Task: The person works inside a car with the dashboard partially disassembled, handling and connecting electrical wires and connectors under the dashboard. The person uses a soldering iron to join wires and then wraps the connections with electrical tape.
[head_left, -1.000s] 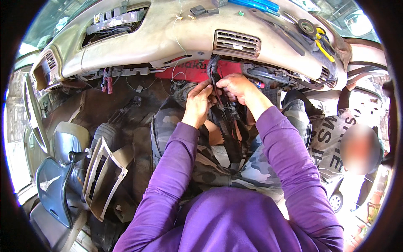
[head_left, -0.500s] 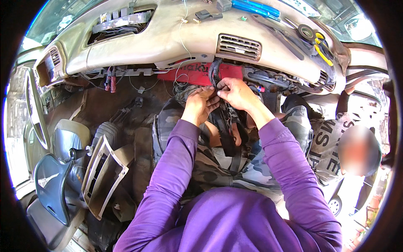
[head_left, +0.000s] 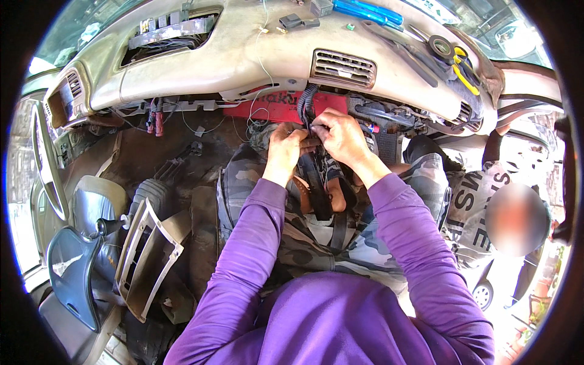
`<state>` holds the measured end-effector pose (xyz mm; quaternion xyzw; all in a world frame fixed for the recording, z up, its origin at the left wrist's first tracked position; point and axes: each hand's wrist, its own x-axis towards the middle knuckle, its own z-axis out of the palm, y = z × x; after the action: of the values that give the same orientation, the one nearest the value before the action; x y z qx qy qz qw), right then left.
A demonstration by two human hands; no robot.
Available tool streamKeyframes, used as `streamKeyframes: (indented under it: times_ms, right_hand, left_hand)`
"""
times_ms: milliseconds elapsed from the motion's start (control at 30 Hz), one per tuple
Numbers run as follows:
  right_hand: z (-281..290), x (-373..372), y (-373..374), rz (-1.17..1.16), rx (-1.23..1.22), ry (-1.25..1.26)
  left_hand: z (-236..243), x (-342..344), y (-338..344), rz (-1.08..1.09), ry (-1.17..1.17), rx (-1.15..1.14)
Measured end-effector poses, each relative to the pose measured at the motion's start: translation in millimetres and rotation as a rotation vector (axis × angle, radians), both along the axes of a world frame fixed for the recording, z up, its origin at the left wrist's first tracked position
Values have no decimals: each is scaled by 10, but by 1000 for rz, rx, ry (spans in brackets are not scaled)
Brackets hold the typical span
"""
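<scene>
A dark wiring harness [head_left: 308,102], partly in ribbed sleeving, hangs from below the dashboard between my hands. Closed fingers of my left hand [head_left: 285,150] pinch it from the left. My right hand [head_left: 342,137] grips the same bundle from the other side, thumb and forefinger pressed together near the left fingertips. Exactly what lies between the fingertips is too small to make out. Below the hands, a flat black length of the harness [head_left: 317,194] drops between my legs in camouflage trousers. Behind the harness is a red panel [head_left: 277,106].
On the beige dashboard [head_left: 201,73] lie blue-handled pliers [head_left: 368,11], black tape [head_left: 441,47] and yellow-black cutters [head_left: 465,72]. A gear lever [head_left: 111,225] and a loose trim frame [head_left: 146,261] are at left. Another person [head_left: 471,207] is close by at right.
Both hands stay at the harness. My left fingers have curled in more, and the right hand's fingers have shifted slightly. The whole view has moved a little.
</scene>
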<state>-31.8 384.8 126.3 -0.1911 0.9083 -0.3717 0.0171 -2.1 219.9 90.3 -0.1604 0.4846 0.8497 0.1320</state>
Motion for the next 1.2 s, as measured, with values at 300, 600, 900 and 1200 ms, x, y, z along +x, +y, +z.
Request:
streamKeyframes:
  times_ms: [300,600,900,1200]
  right_hand:
    - [-227,-275,81,-208,-197,-668]
    - [2,-104,48,-109,-54,-383]
    - [62,-12,-5,30,-51,-83]
    - [-22,-64,34,-161,-54,-206]
  left_hand:
    - [101,-7,-76,-155,-135,18]
    - [58,-10,-31,-94,-149,-24]
    - [10,18,-1,-14,-66,255]
    - [28,-7,2,-40,-16,75]
